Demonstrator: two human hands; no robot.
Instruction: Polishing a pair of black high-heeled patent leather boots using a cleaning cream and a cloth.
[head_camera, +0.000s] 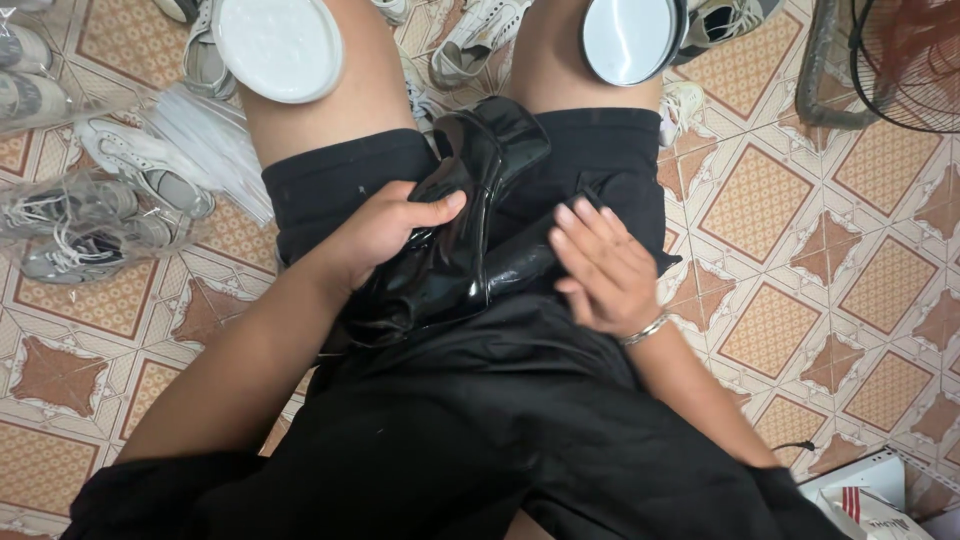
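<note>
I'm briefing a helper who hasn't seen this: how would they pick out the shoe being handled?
Find the seated person's lap. The black boot lies there between left hand and right hand. It alone is glossy black and high-heeled; the sneakers on the floor are pale.

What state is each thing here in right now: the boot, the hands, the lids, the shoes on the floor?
Black glossy boot: lying across the lap, held.
Left hand: gripping the boot.
Right hand: resting on the boot's heel side.
White lid: balanced on a knee.
Wrapped sneakers: bagged, on floor.
</note>
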